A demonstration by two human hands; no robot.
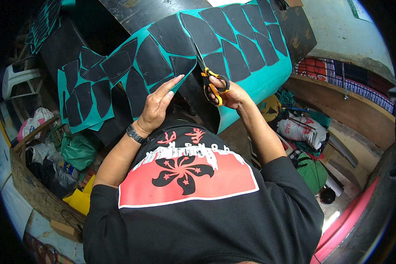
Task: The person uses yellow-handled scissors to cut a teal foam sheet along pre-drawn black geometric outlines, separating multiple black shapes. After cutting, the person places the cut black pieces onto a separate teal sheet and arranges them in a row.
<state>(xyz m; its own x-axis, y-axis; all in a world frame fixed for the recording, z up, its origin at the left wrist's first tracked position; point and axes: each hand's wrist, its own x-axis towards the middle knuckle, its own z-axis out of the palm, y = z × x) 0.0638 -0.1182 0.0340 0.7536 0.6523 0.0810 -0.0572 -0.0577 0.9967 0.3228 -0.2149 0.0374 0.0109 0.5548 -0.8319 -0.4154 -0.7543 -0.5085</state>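
Observation:
My right hand (229,93) is closed round the black-and-orange handles of a pair of scissors (207,83). Their dark blades point away from me, into a cut in a teal sheet (268,79). Black panel shapes with curved outlines, such as one black panel (168,36), cover much of the sheet. My left hand (157,105) lies at the sheet's near edge, left of the scissors. Its fingers are stretched out toward the cut, and I see nothing held in them. Whether its fingertips press on the sheet I cannot tell.
A dark table (132,13) carries the sheet. At left are a white plastic chair (20,79), a green plastic bag (78,149) and a wooden plank (26,193). At right, a white sack (301,130) lies among clutter below a wooden ledge (339,99).

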